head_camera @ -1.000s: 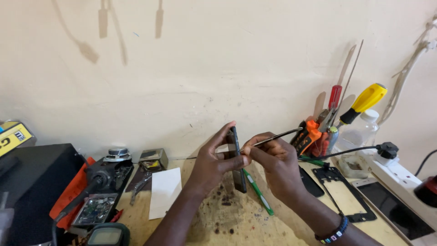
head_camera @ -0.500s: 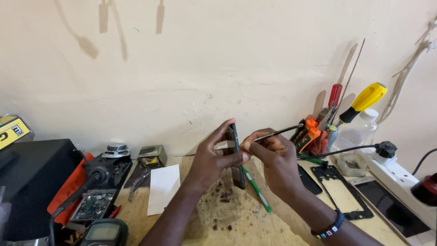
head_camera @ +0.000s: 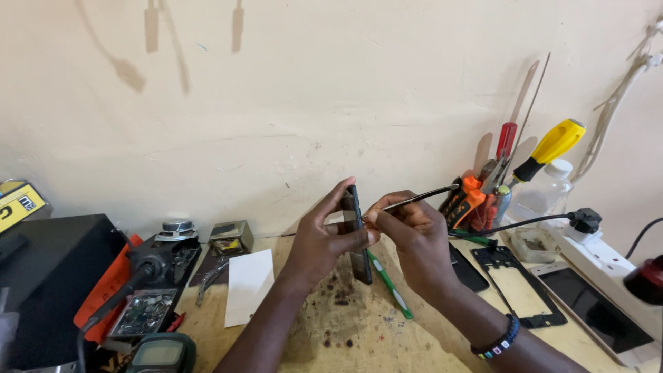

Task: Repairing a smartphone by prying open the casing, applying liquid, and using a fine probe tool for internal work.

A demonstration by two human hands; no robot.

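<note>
1. The dark phone (head_camera: 356,235) is held on edge above the counter (head_camera: 359,331), upright and seen almost side-on, in front of the pale wall.
2. The left hand (head_camera: 324,238) grips it: the fingers (head_camera: 337,198) curl over its top on the far side, while the thumb presses across its near edge, so the fingers are clamped on the phone.
3. The right hand (head_camera: 414,238) is just beside it on the right, fingers pinched together on a thin dark tool (head_camera: 418,199); the tool's tip meets the phone's upper edge, and its shaft slants up and to the right.
4. A green toothbrush (head_camera: 390,284) lies on the counter below the hands.
5. A white card (head_camera: 247,284) lies to the left, near a dark frame and small metal parts.
6. To the right stand screwdrivers (head_camera: 545,148) in a holder, with a black phone frame (head_camera: 518,287) flat on the counter near them.
</note>
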